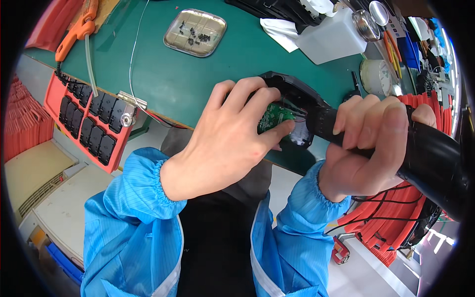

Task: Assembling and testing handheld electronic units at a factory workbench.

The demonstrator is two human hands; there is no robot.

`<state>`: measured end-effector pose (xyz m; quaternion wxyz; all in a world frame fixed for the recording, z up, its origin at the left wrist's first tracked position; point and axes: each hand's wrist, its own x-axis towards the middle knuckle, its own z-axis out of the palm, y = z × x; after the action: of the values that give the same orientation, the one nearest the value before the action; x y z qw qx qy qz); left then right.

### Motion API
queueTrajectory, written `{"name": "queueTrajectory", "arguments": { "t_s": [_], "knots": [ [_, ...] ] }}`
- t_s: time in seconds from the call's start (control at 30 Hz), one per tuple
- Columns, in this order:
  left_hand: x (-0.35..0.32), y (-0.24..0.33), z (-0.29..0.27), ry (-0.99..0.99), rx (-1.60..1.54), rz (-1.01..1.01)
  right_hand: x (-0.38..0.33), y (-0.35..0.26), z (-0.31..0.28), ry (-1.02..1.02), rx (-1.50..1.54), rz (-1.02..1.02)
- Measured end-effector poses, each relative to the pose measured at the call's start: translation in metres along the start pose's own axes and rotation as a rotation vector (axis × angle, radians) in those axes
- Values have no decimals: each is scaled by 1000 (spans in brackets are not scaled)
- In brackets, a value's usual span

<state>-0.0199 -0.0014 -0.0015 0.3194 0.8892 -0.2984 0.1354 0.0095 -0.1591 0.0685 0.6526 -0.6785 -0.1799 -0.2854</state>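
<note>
My left hand [227,133] is closed around an open black plastic housing [292,89], back of the hand upward. Inside the housing a green circuit board [273,118] shows beside my thumb, with thin wires near it. My right hand [371,141] is wrapped round a thick black cylindrical tool [435,153]. Its narrower end points left at the housing, close to the board; whether the two touch, I cannot tell. Both hands are just over the near edge of the green table mat [237,29].
A metal dish [213,24] with small black parts lies at the back. An orange glue gun [79,32] and a red tray [118,156] of black parts stand left. At the back right are a white bottle [326,39] and tape roll [374,75]. Red padding [381,222] and cables hang right.
</note>
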Motion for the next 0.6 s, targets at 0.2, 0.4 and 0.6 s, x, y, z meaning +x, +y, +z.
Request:
{"name": "queueTrajectory", "arguments": {
  "t_s": [0.2,0.4,0.6],
  "knots": [
    [0,1,1,22,-21,1,-1,-3,3,71,20,-22],
    [0,0,-2,92,-72,-10,-2,-8,1,65,64,8],
    [5,1,-8,282,-276,-73,-5,-37,-6,53,405,13]
  ]
}}
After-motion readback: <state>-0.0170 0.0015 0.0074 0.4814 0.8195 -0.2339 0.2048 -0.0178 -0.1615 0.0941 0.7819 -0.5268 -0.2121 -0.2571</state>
